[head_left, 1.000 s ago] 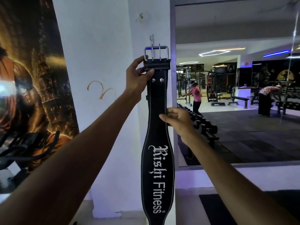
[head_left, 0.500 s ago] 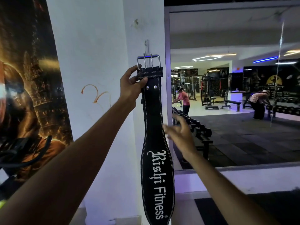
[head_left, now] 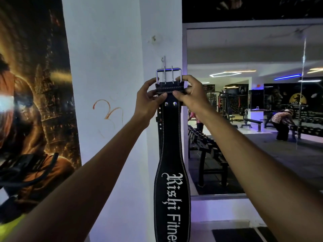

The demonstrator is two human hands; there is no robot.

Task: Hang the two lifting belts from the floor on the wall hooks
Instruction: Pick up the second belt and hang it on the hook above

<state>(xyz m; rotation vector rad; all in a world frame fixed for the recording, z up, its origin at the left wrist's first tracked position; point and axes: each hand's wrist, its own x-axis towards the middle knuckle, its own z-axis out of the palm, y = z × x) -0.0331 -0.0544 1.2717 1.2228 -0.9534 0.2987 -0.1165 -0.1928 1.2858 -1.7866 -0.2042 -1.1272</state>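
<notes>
A black lifting belt (head_left: pixel 171 137) with white lettering hangs straight down against the white pillar. Its steel two-prong buckle (head_left: pixel 168 75) is at the top, just below a small metal wall hook (head_left: pixel 163 60). My left hand (head_left: pixel 148 100) pinches the belt's left edge right under the buckle. My right hand (head_left: pixel 189 92) grips the right edge at the same height. Whether the buckle rests on the hook I cannot tell. A second belt is not in view.
The white pillar (head_left: pixel 108 70) stands between a dark poster (head_left: pixel 33 102) on the left and a large wall mirror (head_left: pixel 253 110) on the right. The mirror reflects a dumbbell rack (head_left: pixel 206 147), benches and people.
My right hand has risen from the belt's middle to grip the top beside the buckle. My left hand keeps its hold at the top.
</notes>
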